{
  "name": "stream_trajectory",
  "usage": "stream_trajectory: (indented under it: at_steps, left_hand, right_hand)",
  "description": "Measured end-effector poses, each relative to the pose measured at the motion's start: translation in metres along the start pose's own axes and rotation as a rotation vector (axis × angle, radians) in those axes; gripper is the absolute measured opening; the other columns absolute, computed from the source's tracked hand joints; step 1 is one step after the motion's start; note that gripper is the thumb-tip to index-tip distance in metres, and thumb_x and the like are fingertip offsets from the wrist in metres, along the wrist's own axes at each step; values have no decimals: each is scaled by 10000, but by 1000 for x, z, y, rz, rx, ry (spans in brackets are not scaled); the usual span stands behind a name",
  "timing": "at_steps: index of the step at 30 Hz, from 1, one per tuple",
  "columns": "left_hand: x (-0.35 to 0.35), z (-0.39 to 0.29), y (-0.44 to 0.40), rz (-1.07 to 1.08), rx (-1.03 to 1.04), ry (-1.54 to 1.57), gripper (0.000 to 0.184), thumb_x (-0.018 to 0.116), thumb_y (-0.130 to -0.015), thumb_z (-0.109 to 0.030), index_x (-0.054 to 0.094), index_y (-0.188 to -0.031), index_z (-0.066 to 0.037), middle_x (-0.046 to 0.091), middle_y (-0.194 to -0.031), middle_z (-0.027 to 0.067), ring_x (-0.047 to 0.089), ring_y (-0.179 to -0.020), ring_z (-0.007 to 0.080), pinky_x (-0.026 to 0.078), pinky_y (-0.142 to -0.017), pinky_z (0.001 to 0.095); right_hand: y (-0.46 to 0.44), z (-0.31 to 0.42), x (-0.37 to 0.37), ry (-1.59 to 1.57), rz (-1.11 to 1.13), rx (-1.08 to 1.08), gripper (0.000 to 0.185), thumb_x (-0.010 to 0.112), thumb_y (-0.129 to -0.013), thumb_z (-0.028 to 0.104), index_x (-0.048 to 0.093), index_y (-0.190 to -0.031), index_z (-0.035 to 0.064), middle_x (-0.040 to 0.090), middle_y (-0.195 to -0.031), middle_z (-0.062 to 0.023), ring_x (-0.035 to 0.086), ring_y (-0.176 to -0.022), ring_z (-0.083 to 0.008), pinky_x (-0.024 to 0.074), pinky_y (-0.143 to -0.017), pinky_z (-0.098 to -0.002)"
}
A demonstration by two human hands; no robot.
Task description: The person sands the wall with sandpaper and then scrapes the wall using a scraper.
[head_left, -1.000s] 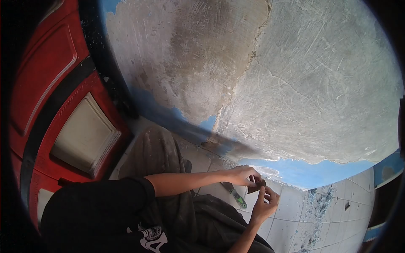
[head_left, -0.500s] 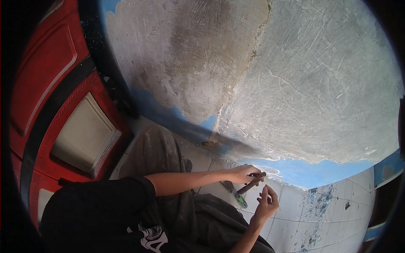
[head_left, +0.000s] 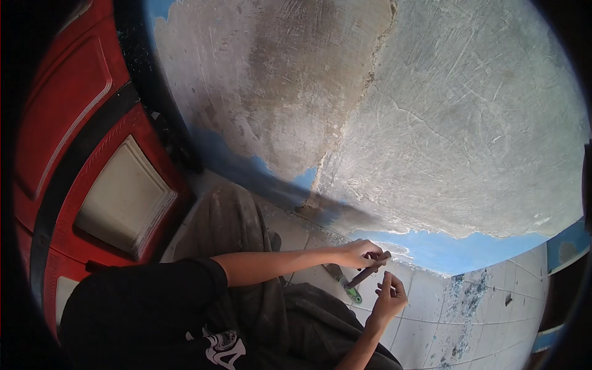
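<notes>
Head view, only view. Left hand (head_left: 359,254): fingers closed on a narrow dark-brown strip-like piece (head_left: 369,271), gripping near its upper end. Strip sits tilted, upper end toward the wall, lower end overlapping the tool handle in this view; can't tell if they touch. Strip material unclear.

Right hand (head_left: 390,298): fingers bent, partly open, just beside the strip with a visible gap. No object visible in it; palm side hard to read.

Green-and-grey handled tool with a dull flat blade (head_left: 348,288) is at floor level, below the left hand in frame and near the trousers. Blade end partly hidden.

Wall, scraped grey plaster (head_left: 456,135): rough pale crack line running down it, brownish stain left of the crack, ragged blue paint along the bottom edge. Floor, white square tiles (head_left: 424,296): blue and dark paint flakes (head_left: 464,302) scattered right of the right hand, plus one small dark chip (head_left: 508,300) farther right.

Left side of frame: red panelled furniture piece (head_left: 68,123), black curved band across it, cream inset panel. Black T-shirt (head_left: 142,308) with white print, dusty dark-grey trousers (head_left: 231,225) on the person.
</notes>
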State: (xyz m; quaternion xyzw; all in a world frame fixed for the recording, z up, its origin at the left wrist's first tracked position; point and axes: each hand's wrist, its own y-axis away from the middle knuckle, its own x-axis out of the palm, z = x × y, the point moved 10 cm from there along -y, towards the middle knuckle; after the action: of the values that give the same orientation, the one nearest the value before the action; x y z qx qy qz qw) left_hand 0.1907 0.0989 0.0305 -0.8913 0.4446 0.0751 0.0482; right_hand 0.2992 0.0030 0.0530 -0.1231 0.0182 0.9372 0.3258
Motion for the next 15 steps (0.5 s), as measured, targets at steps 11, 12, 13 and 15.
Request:
stream_trajectory:
  at_steps: [11, 12, 13, 15]
  left_hand:
    - [-21, -12, 11, -234, 38, -364, 363, 563, -808, -271, 565, -1115, -77, 629, -984, 108, 624, -765, 210, 487, -667, 337]
    - [-21, -16, 12, -251, 50, -430, 365, 559, -806, -281, 563, -1117, -90, 628, -980, 108, 625, -762, 221, 488, -664, 348]
    - [-21, -17, 12, -251, 50, -428, 365, 559, -806, -281, 563, -1117, -90, 628, -980, 108, 625, -762, 221, 488, -664, 348]
    - [-18, -21, 13, -226, 50, -500, 350, 550, -806, -299, 573, -1092, -98, 630, -959, 98, 624, -765, 232, 485, -662, 368]
  right_hand:
    - [3, 12, 7, 144, 36, -47, 236, 720, -717, 147, 643, -887, 3, 603, -681, -60, 560, -558, -132, 430, -501, -245]
    - [3, 13, 5, 159, 25, -49, 247, 725, -710, 150, 640, -894, 10, 598, -671, -59, 555, -552, -133, 428, -499, -246]
    - [4, 14, 5, 160, 25, -49, 247, 725, -710, 150, 640, -894, 10, 598, -671, -59, 555, -552, -133, 428, -499, -246]
    - [5, 17, 4, 171, 8, -56, 242, 727, -707, 151, 635, -881, 11, 598, -656, -61, 548, -545, -130, 427, -498, -250]
